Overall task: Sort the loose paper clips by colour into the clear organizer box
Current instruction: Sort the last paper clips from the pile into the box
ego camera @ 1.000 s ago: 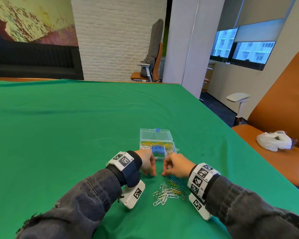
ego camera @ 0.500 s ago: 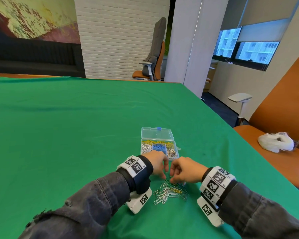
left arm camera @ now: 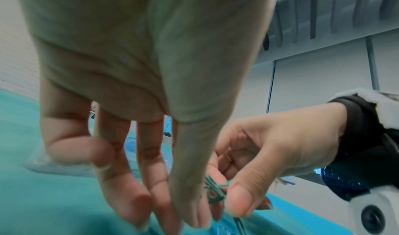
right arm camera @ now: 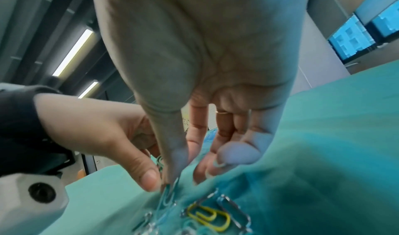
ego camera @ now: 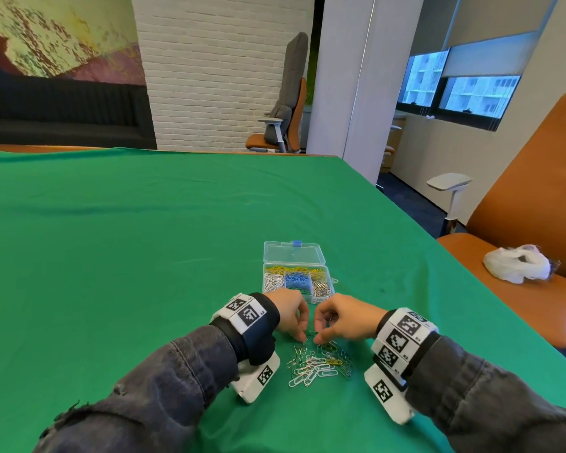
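The clear organizer box (ego camera: 330, 291) stands open on the green cloth, with yellow, white, blue and silver clips in separate compartments. A loose pile of paper clips (ego camera: 319, 366) lies just in front of it. My left hand (ego camera: 291, 317) and right hand (ego camera: 340, 318) meet fingertip to fingertip over the pile's far edge. Between the two thumbs sits a small tangle of green clips (left arm camera: 214, 191), pinched from both sides. The same green clips (right arm camera: 160, 161) show beside the right thumb, and another green clip (right arm camera: 168, 193) lies on the cloth under the fingertips. A yellow clip (right arm camera: 207, 216) lies nearby.
The green cloth (ego camera: 144, 256) covers the whole table and stretches far to the left and back. The table's right edge runs close to my right arm. Beyond it an orange chair (ego camera: 536, 191) carries a white plastic bag (ego camera: 517, 268).
My left hand has moved right toward the right hand. Both hands now meet over the pile's far edge, their fingertips closing on green clips.
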Action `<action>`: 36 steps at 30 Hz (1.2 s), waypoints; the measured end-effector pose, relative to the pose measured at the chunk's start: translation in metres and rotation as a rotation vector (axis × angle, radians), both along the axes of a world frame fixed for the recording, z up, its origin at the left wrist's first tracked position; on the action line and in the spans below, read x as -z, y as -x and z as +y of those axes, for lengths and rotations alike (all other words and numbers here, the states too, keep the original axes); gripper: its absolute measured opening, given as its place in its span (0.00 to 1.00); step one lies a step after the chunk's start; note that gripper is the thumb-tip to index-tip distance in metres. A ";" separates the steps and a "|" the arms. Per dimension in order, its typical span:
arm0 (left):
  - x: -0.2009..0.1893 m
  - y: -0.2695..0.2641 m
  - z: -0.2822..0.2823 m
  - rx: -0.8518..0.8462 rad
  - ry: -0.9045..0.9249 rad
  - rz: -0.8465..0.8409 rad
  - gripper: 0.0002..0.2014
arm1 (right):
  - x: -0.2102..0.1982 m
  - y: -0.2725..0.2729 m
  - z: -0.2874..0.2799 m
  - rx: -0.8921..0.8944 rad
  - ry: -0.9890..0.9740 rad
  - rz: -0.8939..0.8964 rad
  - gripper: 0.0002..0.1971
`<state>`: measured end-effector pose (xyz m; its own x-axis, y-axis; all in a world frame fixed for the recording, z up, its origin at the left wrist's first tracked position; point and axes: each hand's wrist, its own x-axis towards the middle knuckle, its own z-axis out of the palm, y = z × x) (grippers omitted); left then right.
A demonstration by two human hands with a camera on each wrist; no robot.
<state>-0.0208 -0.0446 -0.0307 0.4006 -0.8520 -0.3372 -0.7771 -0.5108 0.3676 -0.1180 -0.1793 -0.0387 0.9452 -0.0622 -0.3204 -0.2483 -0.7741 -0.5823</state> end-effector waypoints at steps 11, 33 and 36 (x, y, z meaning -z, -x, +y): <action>-0.017 -0.016 0.011 -0.085 0.133 0.212 0.09 | -0.009 -0.003 -0.013 0.140 -0.274 -0.101 0.09; -0.022 -0.035 0.021 -0.255 0.061 0.056 0.06 | -0.009 -0.050 -0.002 0.178 0.290 -0.337 0.03; -0.022 -0.034 0.021 -0.246 0.047 0.054 0.06 | -0.014 -0.048 -0.002 0.163 0.322 -0.328 0.08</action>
<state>0.0134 -0.0232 -0.0086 0.5803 -0.7462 -0.3262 -0.6101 -0.6637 0.4327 -0.0704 -0.1809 -0.0244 0.9627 -0.2654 0.0526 -0.2253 -0.8940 -0.3873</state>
